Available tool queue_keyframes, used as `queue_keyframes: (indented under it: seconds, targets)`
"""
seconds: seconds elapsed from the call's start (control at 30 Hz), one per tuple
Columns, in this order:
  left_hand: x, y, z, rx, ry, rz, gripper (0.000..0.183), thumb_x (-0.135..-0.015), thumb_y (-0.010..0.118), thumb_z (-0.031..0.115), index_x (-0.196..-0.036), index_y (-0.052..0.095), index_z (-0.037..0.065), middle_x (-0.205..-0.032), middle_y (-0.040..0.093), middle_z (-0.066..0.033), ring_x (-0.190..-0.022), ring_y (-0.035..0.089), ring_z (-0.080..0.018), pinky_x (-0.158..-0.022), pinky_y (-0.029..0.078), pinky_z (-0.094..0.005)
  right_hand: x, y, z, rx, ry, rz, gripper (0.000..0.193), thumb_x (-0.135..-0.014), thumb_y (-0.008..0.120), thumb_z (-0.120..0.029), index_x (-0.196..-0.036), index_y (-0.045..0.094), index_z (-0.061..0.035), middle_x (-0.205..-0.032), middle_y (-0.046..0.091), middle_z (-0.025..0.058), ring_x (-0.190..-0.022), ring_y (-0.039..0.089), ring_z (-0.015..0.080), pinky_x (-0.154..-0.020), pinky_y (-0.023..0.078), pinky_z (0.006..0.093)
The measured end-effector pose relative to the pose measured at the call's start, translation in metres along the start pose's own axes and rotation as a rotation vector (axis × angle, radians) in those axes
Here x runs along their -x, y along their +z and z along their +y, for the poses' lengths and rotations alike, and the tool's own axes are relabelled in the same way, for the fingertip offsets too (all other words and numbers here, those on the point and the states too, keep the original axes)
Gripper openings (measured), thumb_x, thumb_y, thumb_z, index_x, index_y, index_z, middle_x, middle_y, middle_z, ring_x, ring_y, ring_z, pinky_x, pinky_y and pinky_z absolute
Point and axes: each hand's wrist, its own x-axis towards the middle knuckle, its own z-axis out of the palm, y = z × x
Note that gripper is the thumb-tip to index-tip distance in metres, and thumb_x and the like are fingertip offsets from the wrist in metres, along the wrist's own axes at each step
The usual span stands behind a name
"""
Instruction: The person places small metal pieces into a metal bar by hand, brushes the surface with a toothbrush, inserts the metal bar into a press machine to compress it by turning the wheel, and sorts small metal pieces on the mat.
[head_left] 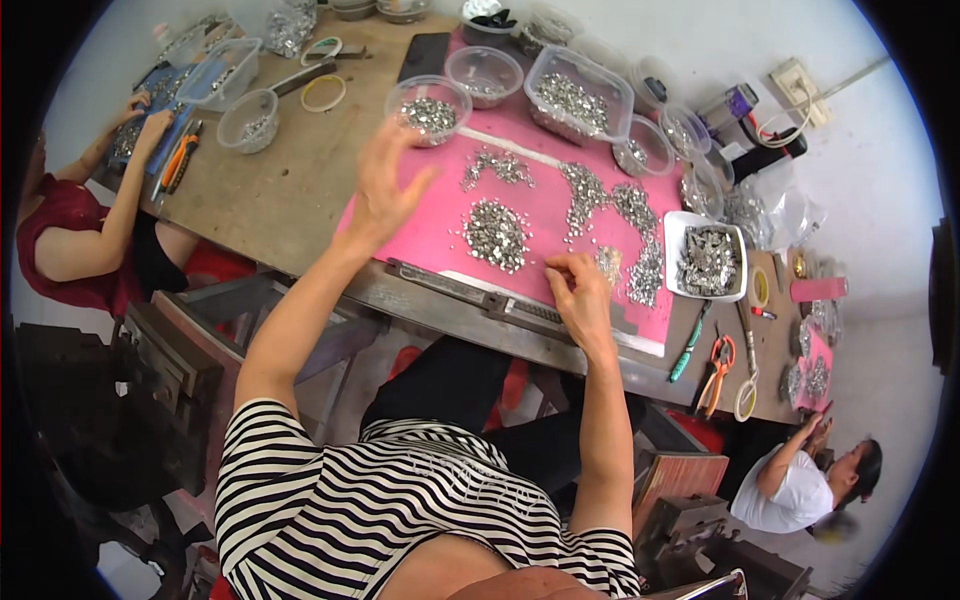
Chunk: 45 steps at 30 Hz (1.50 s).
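My left hand is raised over the left edge of the pink mat. Its thumb stands apart, and its slightly blurred fingers overlap the near rim of a round clear tub of small silvery metal pieces. Near the mat's front edge, my right hand is closed, fingertips pressed together; whatever they may hold is too small to make out. Between my hands lies a round pile of small metal pieces. Curved heaps of shiny pieces spread behind and to the right of it.
Behind the mat stand a rectangular clear container and several round tubs. A white dish of metal pieces sits right, above orange-handled pliers and a green-handled tool. A metal rail edges the table. Other people work left and right.
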Motion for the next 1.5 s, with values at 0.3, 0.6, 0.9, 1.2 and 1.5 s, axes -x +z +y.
queue_keyframes:
  seconds: [0.3, 0.6, 0.9, 1.2, 1.5]
  targets:
    - [0.027, 0.027, 0.052, 0.017, 0.393, -0.864, 0.101, -0.070, 0.081, 0.057, -0.153, 0.036, 0.021, -0.160, 0.028, -0.0167, -0.146, 0.027, -0.0446, -0.114, 0.025, -0.0638, -0.005, 0.017, 0.001, 0.303, -0.259, 0.080, 0.007, -0.085, 0.070, -0.007, -0.091, 0.070, -0.0039, -0.085, 0.061, 0.0129, -0.082, 0.060, 0.0336, -0.076, 0.046, 0.0439]
    - [0.033, 0.045, 0.041, 0.015, 0.342, -0.814, 0.104, -0.074, 0.073, 0.066, -0.156, 0.031, 0.019, -0.161, 0.027, -0.0196, -0.148, 0.023, -0.0460, -0.115, 0.021, -0.0675, -0.022, 0.016, 0.002, 0.260, -0.184, 0.102, 0.010, -0.085, 0.071, -0.009, -0.094, 0.074, -0.0057, -0.081, 0.061, 0.0103, -0.082, 0.060, 0.0308, -0.075, 0.046, 0.0430]
    - [0.031, 0.036, 0.043, 0.151, 0.239, -0.676, 0.076, -0.091, 0.065, 0.055, -0.148, 0.044, 0.010, -0.152, 0.043, -0.0193, -0.144, 0.035, -0.0421, -0.116, 0.026, -0.0598, -0.034, 0.004, 0.014, 0.219, -0.268, -0.065, 0.016, -0.087, 0.069, -0.006, -0.100, 0.077, -0.0055, -0.083, 0.063, 0.0112, -0.079, 0.062, 0.0302, -0.072, 0.049, 0.0384]
    - [0.052, -0.006, 0.058, 0.236, 0.033, -0.383, 0.038, -0.093, 0.069, 0.019, -0.127, 0.061, 0.007, -0.131, 0.062, -0.0133, -0.128, 0.054, -0.0331, -0.114, 0.031, -0.0551, -0.024, 0.009, 0.011, 0.276, -0.259, 0.032, 0.008, -0.086, 0.070, -0.009, -0.090, 0.075, -0.0044, -0.085, 0.064, 0.0122, -0.086, 0.061, 0.0328, -0.077, 0.049, 0.0436]
    - [0.072, -0.016, 0.069, 0.262, -0.043, -0.263, 0.030, -0.091, 0.067, 0.007, -0.121, 0.064, 0.006, -0.120, 0.067, -0.0120, -0.120, 0.060, -0.0312, -0.112, 0.035, -0.0526, -0.038, 0.026, 0.015, 0.451, -0.451, 0.013, 0.005, -0.081, 0.066, -0.003, -0.081, 0.062, -0.0011, -0.080, 0.058, 0.0158, -0.082, 0.059, 0.0358, -0.076, 0.048, 0.0459]
